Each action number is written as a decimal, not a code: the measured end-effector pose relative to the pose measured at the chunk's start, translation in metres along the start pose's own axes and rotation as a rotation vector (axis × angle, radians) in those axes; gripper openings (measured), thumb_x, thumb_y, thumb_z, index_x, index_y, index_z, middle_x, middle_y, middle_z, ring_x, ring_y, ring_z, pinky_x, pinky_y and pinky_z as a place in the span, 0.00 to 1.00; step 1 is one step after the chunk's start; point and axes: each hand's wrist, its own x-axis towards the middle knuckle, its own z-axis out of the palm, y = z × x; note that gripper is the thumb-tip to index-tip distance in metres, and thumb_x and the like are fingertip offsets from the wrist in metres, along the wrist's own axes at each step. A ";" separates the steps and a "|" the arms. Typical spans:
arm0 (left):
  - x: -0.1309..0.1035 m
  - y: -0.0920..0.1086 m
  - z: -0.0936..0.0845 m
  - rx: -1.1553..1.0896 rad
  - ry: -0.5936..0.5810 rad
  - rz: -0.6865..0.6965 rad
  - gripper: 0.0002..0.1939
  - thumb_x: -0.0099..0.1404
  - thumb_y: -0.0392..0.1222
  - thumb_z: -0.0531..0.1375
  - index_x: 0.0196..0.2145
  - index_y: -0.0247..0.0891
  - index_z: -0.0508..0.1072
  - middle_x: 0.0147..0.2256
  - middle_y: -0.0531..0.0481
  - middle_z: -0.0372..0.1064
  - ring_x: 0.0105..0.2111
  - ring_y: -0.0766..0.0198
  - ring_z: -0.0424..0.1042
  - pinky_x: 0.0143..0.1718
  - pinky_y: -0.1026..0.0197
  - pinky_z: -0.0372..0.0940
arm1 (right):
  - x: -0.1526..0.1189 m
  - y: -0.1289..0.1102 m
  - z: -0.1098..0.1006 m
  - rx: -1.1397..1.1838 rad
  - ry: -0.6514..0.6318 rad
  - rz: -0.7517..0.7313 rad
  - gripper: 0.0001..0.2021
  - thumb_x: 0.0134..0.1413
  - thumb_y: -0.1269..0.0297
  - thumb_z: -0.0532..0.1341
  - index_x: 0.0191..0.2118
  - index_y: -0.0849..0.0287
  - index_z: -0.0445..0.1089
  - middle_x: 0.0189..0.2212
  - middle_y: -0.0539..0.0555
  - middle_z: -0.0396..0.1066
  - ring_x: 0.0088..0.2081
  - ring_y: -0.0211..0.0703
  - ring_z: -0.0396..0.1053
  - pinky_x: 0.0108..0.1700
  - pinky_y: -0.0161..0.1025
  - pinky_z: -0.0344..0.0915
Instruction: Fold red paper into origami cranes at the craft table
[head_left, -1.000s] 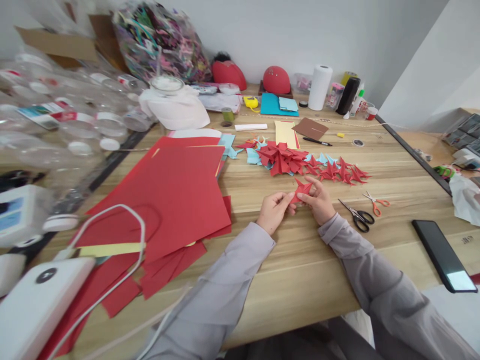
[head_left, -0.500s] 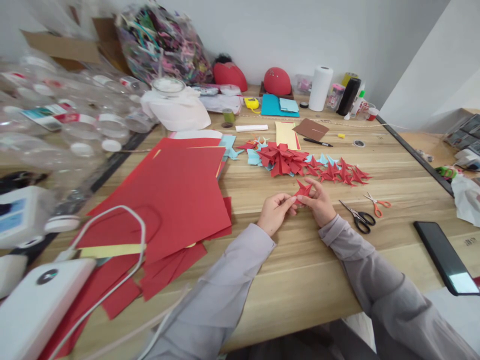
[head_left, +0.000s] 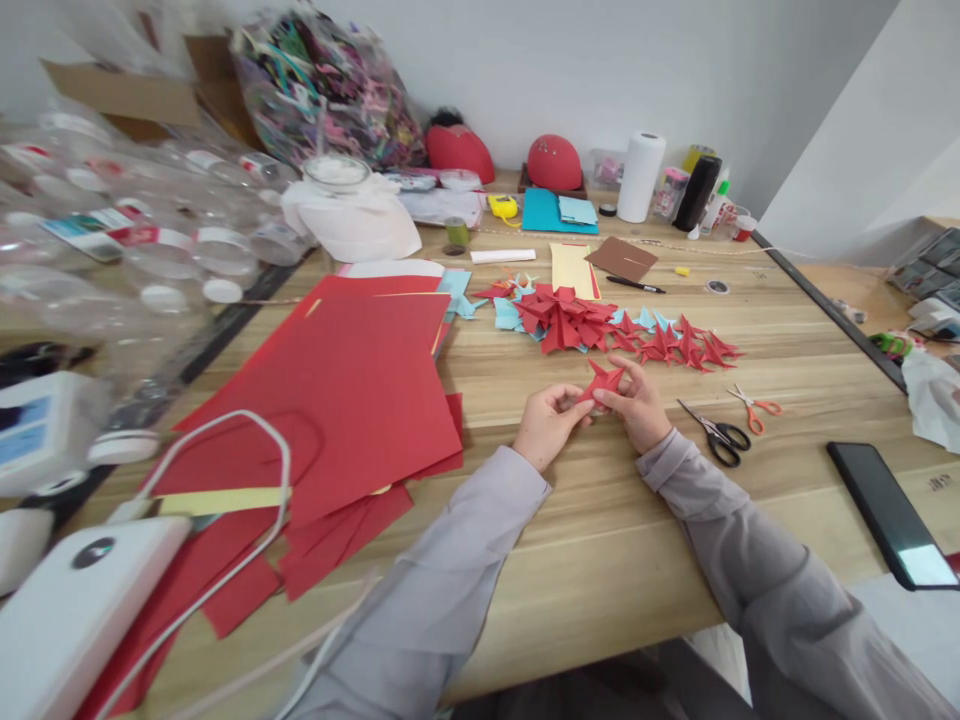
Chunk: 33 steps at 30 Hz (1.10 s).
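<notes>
A small folded red paper crane [head_left: 602,379] is between my two hands, just above the wooden table. My left hand [head_left: 549,424] pinches its left lower edge between thumb and fingers. From the other side my right hand [head_left: 636,405] grips it, thumb on the front and the index finger raised behind. Parts of the crane are hidden by the fingers. Beyond the hands lies a pile of folded red paper cranes [head_left: 566,318], with light blue ones among them. Black-handled scissors [head_left: 723,436] and small orange-handled scissors [head_left: 757,406] rest right of my right hand.
Large red paper sheets [head_left: 352,390] cover the table's left, with a white device and its cable [head_left: 281,450] over them. A phone [head_left: 889,510] lies at the right. Plastic bottles [head_left: 157,250] crowd the far left. A white paper roll [head_left: 642,178] stands at the back.
The crane has turned slightly and shifted a little left in my fingers, showing more of its front. My left fingers have moved slightly along its edge. Everything else stays put.
</notes>
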 end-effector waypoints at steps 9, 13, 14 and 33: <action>0.001 -0.004 -0.002 -0.048 -0.005 -0.018 0.21 0.52 0.57 0.63 0.27 0.33 0.72 0.22 0.50 0.71 0.20 0.69 0.67 0.25 0.65 0.64 | 0.000 -0.001 -0.001 -0.016 0.032 0.001 0.36 0.28 0.62 0.73 0.48 0.56 0.60 0.21 0.43 0.71 0.19 0.34 0.65 0.24 0.34 0.63; 0.004 -0.008 -0.002 -0.113 0.040 -0.011 0.21 0.52 0.57 0.63 0.30 0.34 0.71 0.21 0.53 0.68 0.19 0.70 0.67 0.25 0.65 0.65 | 0.001 -0.001 -0.001 0.003 0.072 0.008 0.35 0.28 0.62 0.73 0.48 0.56 0.60 0.20 0.42 0.71 0.18 0.33 0.64 0.23 0.33 0.62; 0.005 -0.008 -0.002 -0.127 0.054 -0.005 0.21 0.51 0.57 0.63 0.31 0.34 0.71 0.22 0.54 0.68 0.18 0.70 0.66 0.24 0.65 0.65 | 0.001 -0.002 -0.001 0.007 0.077 0.011 0.35 0.28 0.62 0.73 0.48 0.56 0.60 0.20 0.42 0.71 0.18 0.33 0.64 0.23 0.33 0.62; -0.001 -0.010 -0.001 0.093 -0.006 0.198 0.11 0.50 0.42 0.65 0.33 0.36 0.77 0.37 0.47 0.71 0.22 0.71 0.70 0.26 0.64 0.68 | 0.002 -0.002 -0.001 0.078 0.074 0.044 0.33 0.28 0.65 0.72 0.45 0.56 0.60 0.21 0.43 0.71 0.19 0.33 0.64 0.23 0.34 0.62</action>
